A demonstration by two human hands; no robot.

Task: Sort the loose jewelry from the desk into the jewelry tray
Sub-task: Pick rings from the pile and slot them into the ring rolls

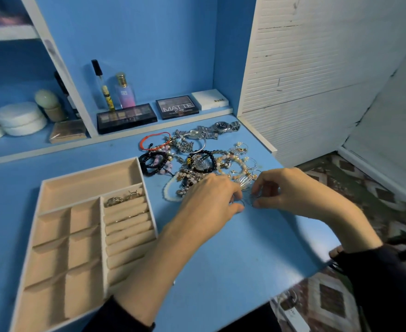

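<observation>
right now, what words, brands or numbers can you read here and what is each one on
"MATTE": on the lid of the square eyeshadow palette; the smaller line under it is too blurred.
Long eyeshadow palette: lettering blurred, unreadable.
White box: small dark word on its front edge, too small to read.
Purple perfume bottle: pale mark, blurred.
Slim spray bottle: yellow label, unreadable.

We see 2 dark sleeves: the left sleeve (118, 318) and the right sleeve (379, 283) end well up the forearms, leaving the left hand (211, 197) and the right hand (277, 190) bare.

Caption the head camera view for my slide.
Left hand and right hand pinch thin hoops at the jewelry pile, beside the beige jewelry tray.
</observation>
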